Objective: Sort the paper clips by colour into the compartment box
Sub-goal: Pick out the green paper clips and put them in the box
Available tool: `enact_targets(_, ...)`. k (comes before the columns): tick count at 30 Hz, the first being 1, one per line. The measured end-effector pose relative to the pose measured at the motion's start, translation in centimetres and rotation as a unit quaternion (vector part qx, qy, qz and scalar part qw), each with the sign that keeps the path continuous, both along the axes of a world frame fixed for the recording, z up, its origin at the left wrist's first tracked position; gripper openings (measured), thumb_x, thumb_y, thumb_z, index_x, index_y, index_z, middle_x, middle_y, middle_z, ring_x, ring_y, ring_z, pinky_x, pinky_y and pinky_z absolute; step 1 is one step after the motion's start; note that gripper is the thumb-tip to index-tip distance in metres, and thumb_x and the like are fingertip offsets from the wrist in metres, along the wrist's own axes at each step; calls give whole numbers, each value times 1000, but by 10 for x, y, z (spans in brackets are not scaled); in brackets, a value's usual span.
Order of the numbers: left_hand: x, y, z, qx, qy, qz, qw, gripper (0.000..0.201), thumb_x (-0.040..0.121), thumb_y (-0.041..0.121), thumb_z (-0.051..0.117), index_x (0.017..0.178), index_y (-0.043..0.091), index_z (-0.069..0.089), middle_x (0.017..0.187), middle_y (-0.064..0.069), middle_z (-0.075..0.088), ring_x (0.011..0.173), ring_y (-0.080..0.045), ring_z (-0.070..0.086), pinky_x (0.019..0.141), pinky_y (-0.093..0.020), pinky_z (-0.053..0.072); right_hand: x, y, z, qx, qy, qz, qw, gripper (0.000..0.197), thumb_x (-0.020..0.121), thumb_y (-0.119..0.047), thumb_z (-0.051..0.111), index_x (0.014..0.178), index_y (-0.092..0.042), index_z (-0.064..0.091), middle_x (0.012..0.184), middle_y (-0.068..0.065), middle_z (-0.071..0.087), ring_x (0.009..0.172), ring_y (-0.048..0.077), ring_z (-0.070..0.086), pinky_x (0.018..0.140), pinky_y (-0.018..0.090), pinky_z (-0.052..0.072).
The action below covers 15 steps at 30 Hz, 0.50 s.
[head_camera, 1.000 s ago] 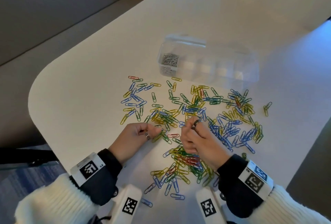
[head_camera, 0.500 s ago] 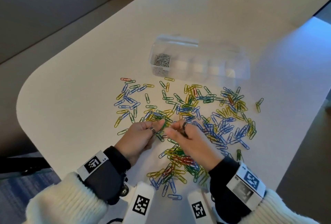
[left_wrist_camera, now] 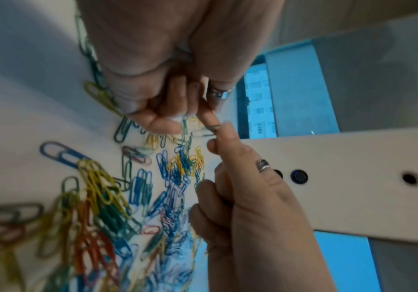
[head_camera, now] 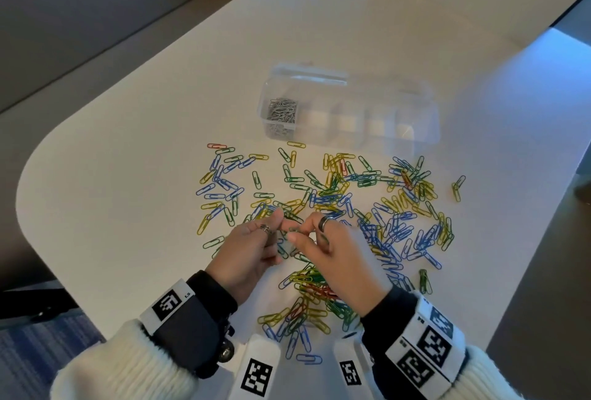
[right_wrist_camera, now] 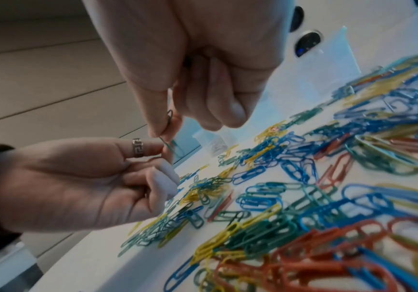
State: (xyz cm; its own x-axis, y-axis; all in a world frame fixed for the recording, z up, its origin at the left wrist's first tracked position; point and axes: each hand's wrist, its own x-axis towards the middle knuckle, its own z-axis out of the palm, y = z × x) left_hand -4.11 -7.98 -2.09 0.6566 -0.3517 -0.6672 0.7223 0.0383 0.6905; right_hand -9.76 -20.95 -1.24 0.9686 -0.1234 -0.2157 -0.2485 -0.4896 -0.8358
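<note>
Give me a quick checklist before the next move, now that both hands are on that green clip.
1. Green clip held: ok, the right hand pinches its top and the left hand its lower end.
2. Clip free of other clips: cannot tell, the fingertips hide it.
3. Box open: ok, its lid stands up behind it.
4. Free compartment for green: ok, only the leftmost one holds silver clips; the rest look empty.
5. Path to the box: ok, nothing stands between the hands and it, only loose clips on the table.
</note>
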Motion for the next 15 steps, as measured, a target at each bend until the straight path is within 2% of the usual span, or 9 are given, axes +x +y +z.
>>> enact_targets(2,2,-1,-3,-52,86,31,994,37,93,33,46,72,9,65,52,5,25,40,-6,26,49,-19,35,1,4,1,-60,-17,22,998,20,87,-36,59,75,-27,46,40,-7,39,41,9,37,46,19,26)
enact_targets(3,3,-1,-4,-85,128,48,987,36,94,31,44,71,9,60,53,4,29,40,-6,29,48,-18,39,2,5,3,-91,-26,34,995,19,87,-36,59,76,-28,46,40,-6,34,43,4,41,46,15,25)
enact_targets(5,5,-2,-5,-133,177,68,973,26,90,26,46,71,9,53,60,0,39,48,-9,37,48,-20,47,3,9,11,-122,-35,57,990,16,88,-36,59,80,-25,51,50,-13,35,49,0,42,47,11,26)
enact_targets(7,5,0,-7,-152,180,50,971,21,85,23,46,70,9,52,70,-5,44,61,-13,41,56,-23,48,5,14,19,-120,-25,93,988,17,88,-34,58,94,-18,56,76,-12,51,66,2,47,56,11,32)
enact_targets(8,5,1,-6,-156,172,34,972,21,86,21,44,71,8,53,72,-8,46,65,-15,44,60,-24,47,5,16,21,-124,-20,111,986,22,89,-34,57,103,-17,54,94,-8,55,80,8,53,64,14,37)
enact_targets(10,5,3,-5,-158,158,8,975,23,84,15,42,72,5,58,73,-12,50,66,-18,51,59,-26,50,4,20,23,-115,-4,145,983,33,88,-34,57,117,-19,48,115,-5,49,100,13,52,82,23,43)
enact_targets(11,5,3,-2,-162,155,6,974,28,83,13,40,68,4,62,69,-13,53,62,-19,55,54,-24,53,3,21,25,-91,2,151,984,38,87,-32,59,121,-21,46,116,-6,46,102,12,50,86,22,42)
enact_targets(13,4,4,-2,-166,147,23,975,48,88,8,32,55,4,66,55,-11,56,49,-16,57,47,-21,51,3,20,25,-23,5,135,991,44,84,-24,64,124,-25,46,112,-10,45,99,4,48,86,8,37)
enact_targets(15,4,5,-2,-168,144,43,974,53,93,7,28,56,2,65,54,-11,55,46,-17,55,46,-21,50,5,17,26,1,0,120,993,50,83,-16,64,128,-28,47,113,-12,46,94,1,50,85,1,33)
